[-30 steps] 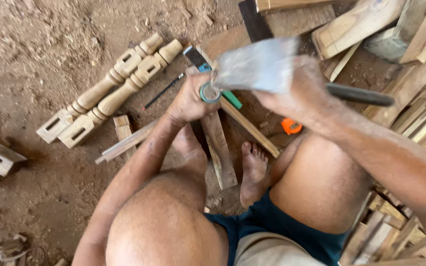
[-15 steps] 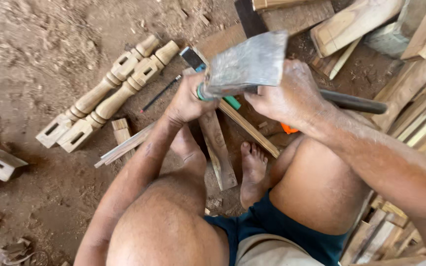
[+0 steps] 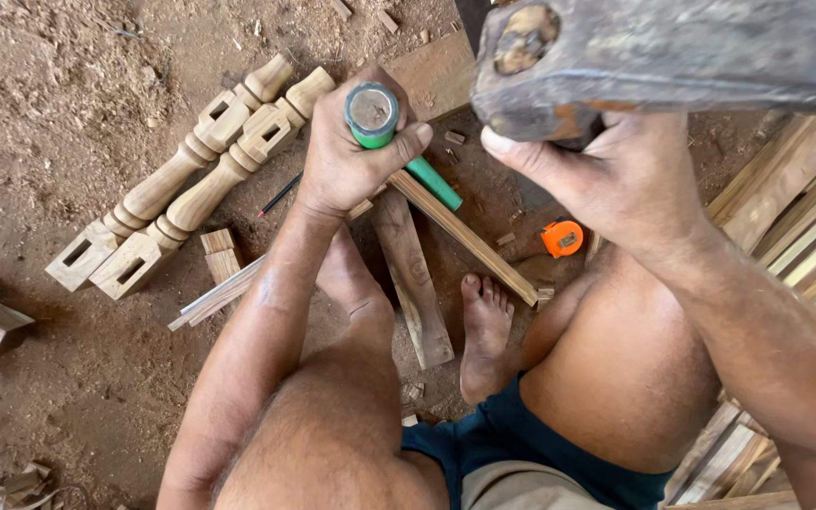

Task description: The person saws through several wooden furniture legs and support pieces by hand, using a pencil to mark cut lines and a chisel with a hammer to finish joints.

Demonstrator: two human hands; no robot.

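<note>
1. Left hand (image 3: 347,161) clenched around a green-handled chisel (image 3: 399,142); butt end faces the camera, shaft angles down toward the wooden slat (image 3: 415,274).
2. Right hand (image 3: 616,179) wraps the handle of a hatchet-like striking tool (image 3: 672,57), grey metal head, raised close to the camera, above and right of the chisel butt. Grip firm, thumb pointing at the chisel.
3. Slat lies on the dirt floor (image 3: 68,104) between the person's bare feet; one foot (image 3: 484,335) sits just right of it.
4. A thin long strip (image 3: 469,241) crosses over the slat's upper end.
5. Orange tape measure (image 3: 560,238) right of the slat, near the right wrist. No readable label.
6. Two turned wooden balusters (image 3: 191,179) lie side by side, left of the slat.
7. Stacked timber offcuts (image 3: 805,217) far right of the slat.
</note>
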